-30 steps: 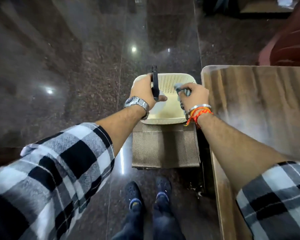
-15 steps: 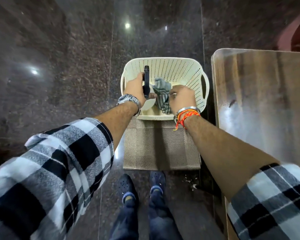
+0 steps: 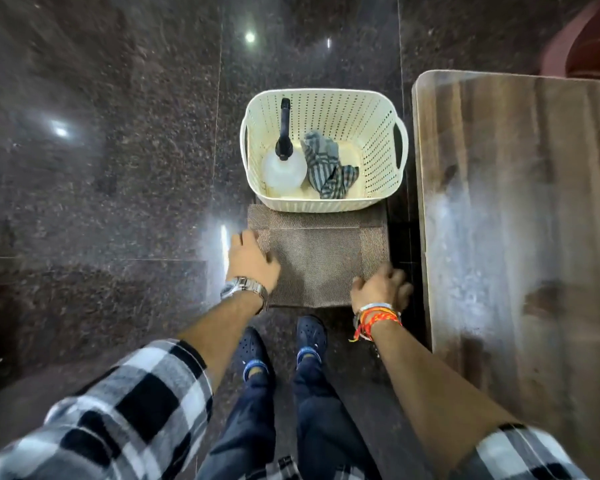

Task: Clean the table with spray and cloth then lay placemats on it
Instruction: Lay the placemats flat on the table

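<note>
A cream perforated basket [image 3: 326, 98] stands on the dark floor and holds a clear spray bottle [image 3: 284, 168] with a black nozzle and a striped grey cloth [image 3: 326, 168]. Brown woven placemats [image 3: 317, 261] lie stacked on the floor just in front of the basket. My left hand [image 3: 252, 259] hovers over the mats' left edge with loose fingers. My right hand [image 3: 381, 289] is at the mats' right front corner, fingers relaxed and holding nothing. The wooden table [image 3: 520, 220] runs along the right, its top streaked with wet patches.
Polished dark granite floor [image 3: 101, 168] spreads to the left and beyond the basket. My feet in dark clogs [image 3: 281, 341] stand just behind the mats. A reddish chair [image 3: 589, 46] shows at the top right behind the table.
Both hands let go of the spray bottle and cloth, which now lie in the basket. The hands drew back toward me and now sit at the placemats' two sides.
</note>
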`<move>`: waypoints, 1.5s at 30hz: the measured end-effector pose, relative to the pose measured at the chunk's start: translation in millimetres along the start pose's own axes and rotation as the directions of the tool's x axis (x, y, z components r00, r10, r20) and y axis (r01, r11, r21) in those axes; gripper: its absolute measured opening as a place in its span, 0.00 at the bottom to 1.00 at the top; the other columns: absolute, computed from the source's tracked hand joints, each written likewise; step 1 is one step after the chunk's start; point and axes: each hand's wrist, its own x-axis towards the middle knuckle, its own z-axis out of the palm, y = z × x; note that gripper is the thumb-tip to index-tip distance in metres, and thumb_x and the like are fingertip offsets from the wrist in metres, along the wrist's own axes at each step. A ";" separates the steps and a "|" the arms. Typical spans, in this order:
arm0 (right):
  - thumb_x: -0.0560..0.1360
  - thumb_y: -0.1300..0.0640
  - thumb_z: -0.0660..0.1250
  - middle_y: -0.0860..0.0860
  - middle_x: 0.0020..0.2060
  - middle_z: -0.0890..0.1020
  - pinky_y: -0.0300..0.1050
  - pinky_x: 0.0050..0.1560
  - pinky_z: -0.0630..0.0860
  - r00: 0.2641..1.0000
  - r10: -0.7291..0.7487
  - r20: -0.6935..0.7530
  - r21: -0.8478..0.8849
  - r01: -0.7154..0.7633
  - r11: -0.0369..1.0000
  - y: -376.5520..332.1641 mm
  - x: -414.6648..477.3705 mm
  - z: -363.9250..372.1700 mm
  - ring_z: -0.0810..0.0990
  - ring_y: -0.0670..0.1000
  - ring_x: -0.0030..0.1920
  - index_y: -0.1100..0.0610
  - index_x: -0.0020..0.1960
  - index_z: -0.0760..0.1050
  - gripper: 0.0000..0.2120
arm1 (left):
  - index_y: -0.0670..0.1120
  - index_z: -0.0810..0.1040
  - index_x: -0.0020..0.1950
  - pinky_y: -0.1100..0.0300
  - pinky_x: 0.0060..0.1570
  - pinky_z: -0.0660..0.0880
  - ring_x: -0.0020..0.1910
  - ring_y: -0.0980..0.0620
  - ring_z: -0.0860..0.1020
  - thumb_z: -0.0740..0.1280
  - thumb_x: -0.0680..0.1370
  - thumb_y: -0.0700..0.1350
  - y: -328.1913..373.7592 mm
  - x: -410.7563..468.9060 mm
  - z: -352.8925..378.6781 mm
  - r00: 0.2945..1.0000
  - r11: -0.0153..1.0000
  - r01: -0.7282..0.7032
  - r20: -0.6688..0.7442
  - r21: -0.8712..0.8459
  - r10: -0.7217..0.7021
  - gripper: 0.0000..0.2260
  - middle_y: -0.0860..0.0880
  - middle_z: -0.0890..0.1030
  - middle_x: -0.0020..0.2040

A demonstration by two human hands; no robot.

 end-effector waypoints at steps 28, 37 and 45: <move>0.67 0.53 0.76 0.44 0.33 0.83 0.36 0.40 0.74 0.709 -0.477 -0.518 0.515 0.705 0.488 44.5 -147.5 -208.0 0.79 0.42 0.35 0.52 0.39 0.83 0.04 | 0.52 0.78 0.43 0.63 0.32 0.72 0.27 0.57 0.75 0.70 0.65 0.40 129.7 -206.1 -152.1 0.826 0.869 -0.478 0.273 -0.129 0.494 0.10 0.56 0.79 0.28; 0.68 0.45 0.75 0.42 0.36 0.83 0.31 0.45 0.72 0.846 -0.064 -0.529 0.717 0.486 0.500 205.1 -177.2 -334.8 0.77 0.35 0.36 0.49 0.44 0.84 0.10 | 0.57 0.85 0.45 0.57 0.56 0.80 0.44 0.60 0.83 0.74 0.64 0.53 237.2 -291.2 -164.2 0.554 0.565 -0.740 0.147 -0.366 0.820 0.11 0.56 0.86 0.45; 0.64 0.50 0.80 0.52 0.41 0.86 0.49 0.47 0.81 0.683 0.475 -0.555 0.829 0.405 0.385 363.2 -187.1 -322.2 0.82 0.48 0.39 0.51 0.43 0.82 0.11 | 0.46 0.76 0.70 0.58 0.73 0.65 0.65 0.60 0.75 0.83 0.61 0.51 319.2 -333.4 -82.1 0.362 0.441 -0.793 0.257 -0.422 0.896 0.39 0.51 0.78 0.67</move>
